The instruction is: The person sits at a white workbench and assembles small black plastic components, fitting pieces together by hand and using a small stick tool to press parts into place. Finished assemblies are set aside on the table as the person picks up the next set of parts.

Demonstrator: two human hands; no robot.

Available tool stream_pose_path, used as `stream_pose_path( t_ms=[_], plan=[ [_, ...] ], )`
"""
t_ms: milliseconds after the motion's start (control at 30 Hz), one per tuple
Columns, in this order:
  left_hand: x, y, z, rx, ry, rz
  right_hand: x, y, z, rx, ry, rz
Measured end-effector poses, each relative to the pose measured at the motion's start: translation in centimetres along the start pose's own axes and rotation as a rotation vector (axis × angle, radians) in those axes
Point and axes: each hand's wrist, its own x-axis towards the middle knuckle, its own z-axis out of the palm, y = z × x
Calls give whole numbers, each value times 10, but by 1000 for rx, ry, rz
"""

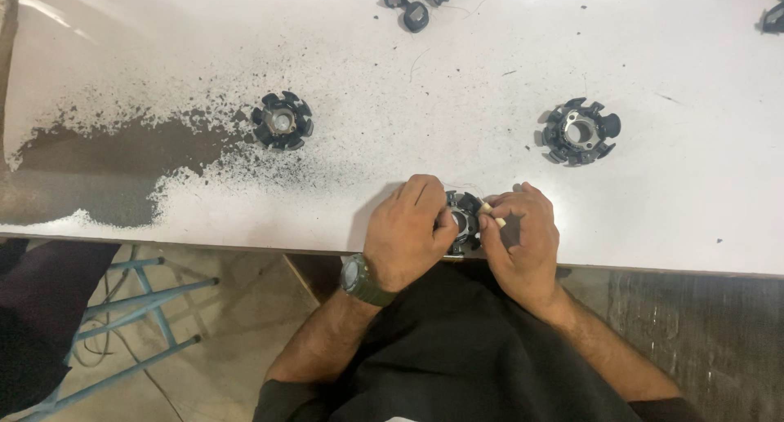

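At the near edge of the white bench [670, 218], a little right of its middle, I have both hands on a black, star-shaped stator core with a shiny metal hub [465, 218]. It lies flat on the bench top, right at the edge above my lap. My left hand [408, 230] covers its left side, fingers curled down over the poles and thumb pressed in toward the hub, so I am gripping the part from that side. My right hand [523, 238] sits against its right side, with thumb and forefinger pinched narrowly on a small cream-coloured sliver [492, 213] whose tip rests on the core; the other fingers are folded in. A dark green wristwatch [359, 280] is on my left wrist.

Further in on the bench, well apart from my hands, lie two more cores of the same kind: one black core [282, 121] toward the left, and another black core [580, 131] toward the right. The left one sits at the edge of a worn patch [122, 161] where the white coating has flaked away to dark brown, speckled outward toward the middle. Near the far edge lie a few small black pieces [415, 14], and another dark piece [774, 18] at the far right corner. Below the near edge, to the left, stands a pale blue metal frame [147, 308] on the floor.
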Motion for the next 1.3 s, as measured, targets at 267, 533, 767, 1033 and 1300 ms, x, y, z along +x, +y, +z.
stream_pose_path(
  t_ms=[267,533,767,1033,1300],
  plan=[
    [1,-3,-5,-102,68,110,-1,-1,0,21,13,-6],
    [4,-5,-5,-213,87,13,1,-3,-1,-6,-7,-7],
    [-1,-7,-8,-234,84,73,1,-1,-1,21,0,-15],
    [4,-12,-5,-225,61,37,-1,1,0,46,-15,-5],
    [13,-11,7,-156,42,-55,0,0,0,54,-32,40]
  ],
)
